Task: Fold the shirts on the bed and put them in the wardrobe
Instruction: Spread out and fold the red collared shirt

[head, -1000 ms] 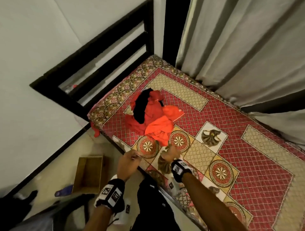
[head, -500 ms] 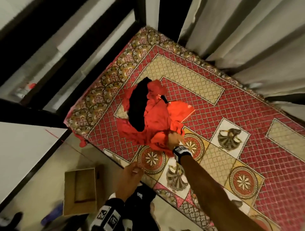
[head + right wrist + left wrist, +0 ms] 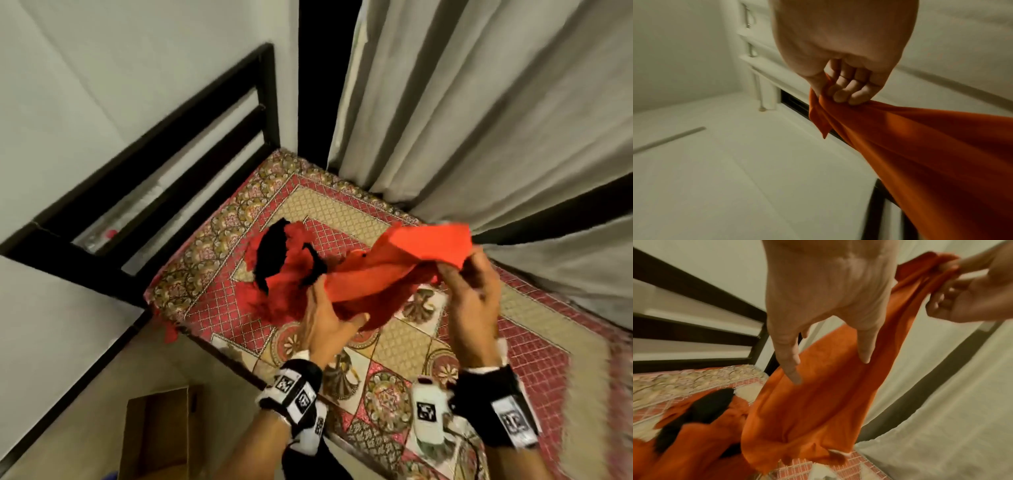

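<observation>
Orange shirt (image 3: 387,274) is now up off the pile (image 3: 284,270) w/ one end pulled out toward the curtain (image 3: 479,120) side of the bed (image 3: 534,342); 0.5 s ago it lay bunched in the heap. Right hand (image 3: 469,291) has gone from reaching the pile to pinching the raised end, fingers curled round the cloth. Left hand (image 3: 325,318) has come up from the bed edge, fingers straight, flat against the shirt's lower part, gripping nothing. Likely step: separating shirt no. 1 to spread & fold; wardrobe not in view.
</observation>
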`<state>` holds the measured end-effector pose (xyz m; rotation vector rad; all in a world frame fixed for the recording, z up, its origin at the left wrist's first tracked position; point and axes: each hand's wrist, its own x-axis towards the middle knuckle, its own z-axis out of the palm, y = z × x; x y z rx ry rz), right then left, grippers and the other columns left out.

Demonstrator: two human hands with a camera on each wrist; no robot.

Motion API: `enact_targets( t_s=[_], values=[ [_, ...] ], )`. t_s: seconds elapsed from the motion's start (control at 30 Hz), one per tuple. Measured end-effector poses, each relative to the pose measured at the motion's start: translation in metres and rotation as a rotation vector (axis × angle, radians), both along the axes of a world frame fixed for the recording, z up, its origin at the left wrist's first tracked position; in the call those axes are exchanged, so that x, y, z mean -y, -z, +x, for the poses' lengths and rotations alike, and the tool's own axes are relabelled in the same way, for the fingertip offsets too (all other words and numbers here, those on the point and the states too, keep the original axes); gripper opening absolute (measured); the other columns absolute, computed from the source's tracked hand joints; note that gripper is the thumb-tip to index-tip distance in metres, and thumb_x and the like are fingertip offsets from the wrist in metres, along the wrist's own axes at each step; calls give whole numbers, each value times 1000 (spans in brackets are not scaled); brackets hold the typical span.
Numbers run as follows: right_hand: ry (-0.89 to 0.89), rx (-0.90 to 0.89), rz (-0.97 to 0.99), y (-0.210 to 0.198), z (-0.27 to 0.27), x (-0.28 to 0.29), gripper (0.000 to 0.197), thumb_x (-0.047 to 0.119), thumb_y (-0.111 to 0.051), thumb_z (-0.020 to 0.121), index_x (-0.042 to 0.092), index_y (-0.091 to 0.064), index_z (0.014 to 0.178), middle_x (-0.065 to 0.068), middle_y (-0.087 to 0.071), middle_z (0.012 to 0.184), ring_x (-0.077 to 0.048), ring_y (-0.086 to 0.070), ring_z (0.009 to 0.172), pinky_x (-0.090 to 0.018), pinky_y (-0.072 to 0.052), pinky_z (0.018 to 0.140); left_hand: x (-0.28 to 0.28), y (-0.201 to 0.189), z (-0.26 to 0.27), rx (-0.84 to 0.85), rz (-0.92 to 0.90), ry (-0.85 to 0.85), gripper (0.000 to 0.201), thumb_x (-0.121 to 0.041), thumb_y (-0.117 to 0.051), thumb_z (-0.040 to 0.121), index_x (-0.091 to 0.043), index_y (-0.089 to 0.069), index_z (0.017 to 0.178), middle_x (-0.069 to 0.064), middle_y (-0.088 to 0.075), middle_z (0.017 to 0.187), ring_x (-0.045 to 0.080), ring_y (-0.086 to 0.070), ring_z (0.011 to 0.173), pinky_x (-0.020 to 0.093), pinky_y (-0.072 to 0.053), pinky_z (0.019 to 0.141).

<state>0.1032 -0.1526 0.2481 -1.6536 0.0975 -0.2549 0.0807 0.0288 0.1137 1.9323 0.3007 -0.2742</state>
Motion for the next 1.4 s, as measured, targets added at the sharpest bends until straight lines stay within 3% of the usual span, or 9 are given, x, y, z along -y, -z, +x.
enact_targets(
  t_s=[0.23,0.43,0.53,0.7,0.83,0.93,1.07,1.2,1.4],
  values=[
    [-115,282,-124,-145,-79,54,14,11,-60,97,-2,-61,94,-2,-58,82,-11,-53,80,-33,-44,73,98,-146,-52,281,-268,74,66,-35,-76,72,-39,-54,134,-15,-71,107,2,-68,100,22,-55,85],
    [-98,309,-320,-182,-135,133,16,19,-52,99,5,-57,94,1,-52,82,-12,-47,80,-36,-40,74,161,-236,-90,485,-471,254,68,-40,-81,67,-33,-57,130,-11,-65,125,9,-63,117,32,-50,102],
    [-80,323,-411,-192,-158,177,12,16,-53,99,20,-58,90,6,-54,80,-13,-48,78,-41,-41,71,201,-269,-110,459,-615,446,35,-25,-81,81,-22,-72,115,-10,-75,111,6,-67,103,31,-53,98],
    [-12,313,-374,-196,-191,273,9,16,-57,102,15,-66,100,2,-60,82,-9,-51,77,-36,-41,69,276,-277,-122,612,-446,249,19,-21,-59,91,-9,-73,91,7,-69,82,10,-54,82,43,-47,74],
    [-286,164,-353,-184,-224,352,13,19,-70,96,11,-70,107,-1,-71,92,-5,-58,87,-26,-47,78,349,-313,-144,641,-585,166,33,2,-48,100,-20,-70,89,-15,-73,76,-5,-62,77,17,-50,76],
    [-394,40,-355,-163,-250,412,15,21,-82,85,9,-72,87,6,-61,75,-6,-52,71,-26,-44,64,398,-335,-158,645,-543,224,22,0,-53,97,-9,-68,85,-6,-66,71,4,-56,67,16,-43,63],
    [-248,83,-439,-154,-271,500,25,10,-59,71,27,-74,80,16,-64,70,2,-53,67,-24,-45,61,450,-339,-180,595,-271,405,11,-18,-55,83,-13,-62,76,-8,-53,64,2,-43,61,17,-32,56],
    [-10,103,-758,-152,-291,553,25,28,-50,69,22,-69,82,4,-67,74,-18,-64,73,-43,-52,69,487,-341,-197,515,-147,404,10,-20,-61,77,-10,-65,76,-1,-54,67,2,-44,61,22,-34,57],
    [149,239,-850,-161,-313,564,25,39,-55,73,31,-62,97,5,-67,73,-27,-67,77,-38,-51,66,577,-333,-221,489,-140,457,26,-24,-60,75,1,-67,73,3,-53,63,6,-43,59,26,-32,55]
  ],
)
